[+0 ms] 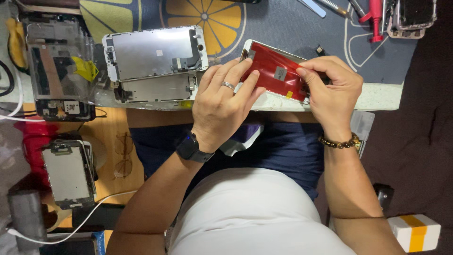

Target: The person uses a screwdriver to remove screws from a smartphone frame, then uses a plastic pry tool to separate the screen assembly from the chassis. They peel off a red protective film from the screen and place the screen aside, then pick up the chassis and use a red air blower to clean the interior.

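Hands first, since they sit nearest me. My left hand (222, 101), with a ring on one finger and a dark watch (192, 147) at the wrist, lies over the near corner of a phone screen panel (273, 71) whose back is covered in red film; its fingers are spread flat and press the panel down against the table edge (377, 100). My right hand (332, 89), a beaded bracelet (339, 141) on its wrist, is curled at the panel's far right end, thumb and forefinger pinched on something at that edge; I cannot tell what exactly sits between the fingertips. The panel lies tilted across the edge of the work mat (283, 19), its white frame showing along the upper side and a small grey sticker near its middle.

Just left of my left hand, two bare metal-backed screen panels (153, 52) lie one overlapping the other on the table. Further left stands a stack of clear plastic cases (59, 66) with a yellow tab on them.

Below the table, on a wooden surface at the left, rests another screen assembly (68, 174), with a pair of glasses (123, 156) beside it and a white cable (94, 217) running past.

At the far edge of the mat lie a red tool (375, 19) and a phone frame (410, 19). A white box with an orange band (415, 232) sits low at the right.
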